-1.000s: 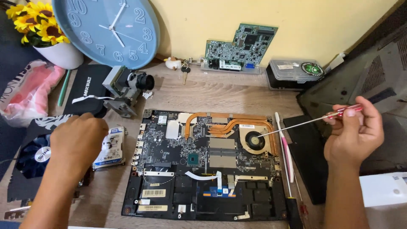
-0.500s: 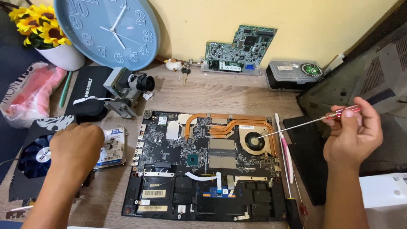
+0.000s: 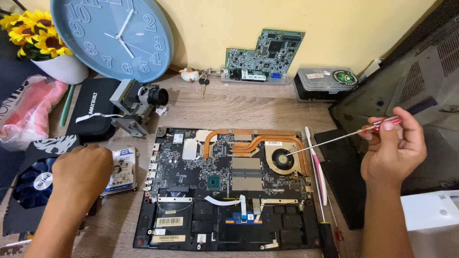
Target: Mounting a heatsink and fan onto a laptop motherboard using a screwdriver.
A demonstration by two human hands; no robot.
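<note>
I see an opened laptop lying flat on a wooden desk, its circuit board and copper heat pipes exposed. My right hand pinches the red handle of a thin screwdriver between fingertips and thumb — the long shaft slants down-left, its tip at the round cooling fan in the board's upper right. My left hand rests knuckles-up, fingers curled, just left of the laptop, partly covering a small hard drive; I cannot tell whether it grips anything. A blue wall clock, a loose green circuit board and potted sunflowers stand along the wall.
</note>
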